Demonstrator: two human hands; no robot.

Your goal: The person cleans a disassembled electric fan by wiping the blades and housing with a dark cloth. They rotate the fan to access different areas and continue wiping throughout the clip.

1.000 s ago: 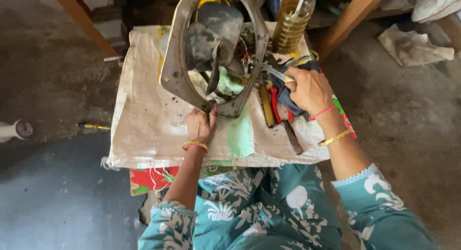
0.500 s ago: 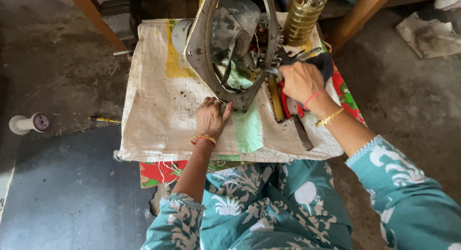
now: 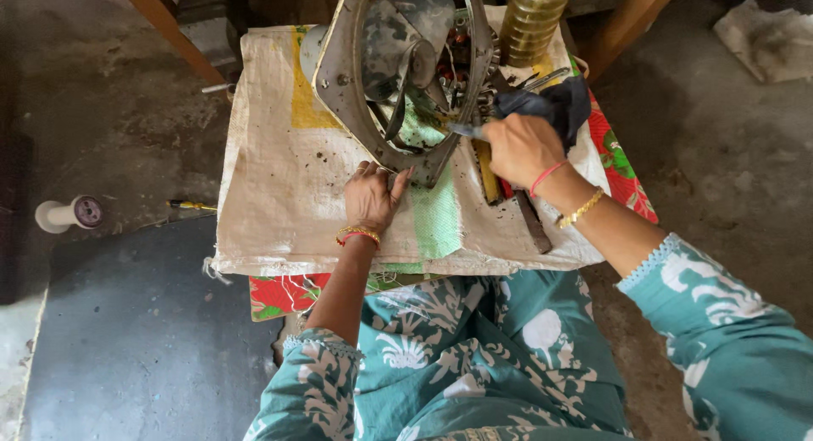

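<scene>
A grey metal machine frame with an oval opening lies tilted on a white woven sack spread over a low table. My left hand grips the frame's near lower edge. My right hand holds a thin metal tool together with a dark cloth, the tool's tip pointing into the greasy parts inside the frame. A green cloth lies under the frame's near end.
A bottle of yellowish oil stands at the table's back right. Hand tools lie beside my right wrist. A screwdriver and a white thread spool lie on the floor at left. Wooden legs stand behind.
The view has shifted closer over the table. My left hand has slid up onto the frame's lower edge. My right hand stays at the frame's right side with the tool.
</scene>
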